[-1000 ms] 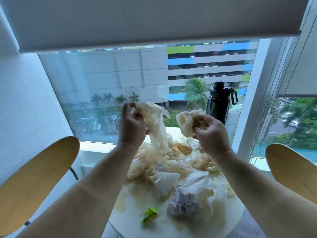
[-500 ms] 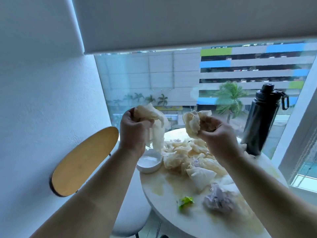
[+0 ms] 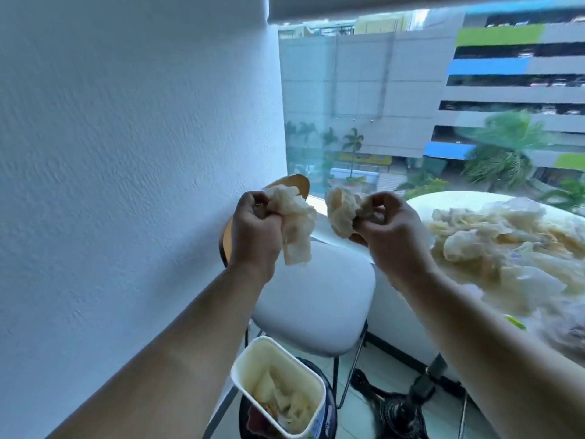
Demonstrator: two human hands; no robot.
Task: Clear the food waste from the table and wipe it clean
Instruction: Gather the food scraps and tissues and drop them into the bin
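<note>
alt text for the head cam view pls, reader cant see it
Left hand grips one soggy tissue wad and the right hand a second wad above a white chair, with a waste-filled white container below. More wet tissues cover the round table at right.

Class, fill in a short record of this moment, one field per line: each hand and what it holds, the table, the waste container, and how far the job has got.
Left hand: grips a crumpled paper wad, held up in the air
Right hand: pinches a second wad
Table: pile of soggy papers and a green scrap lie on it
White tub: low down, below the hands, already holds scraps
Chair: white seat, between wall and table
Status: clearing under way; wiping not yet done
</note>
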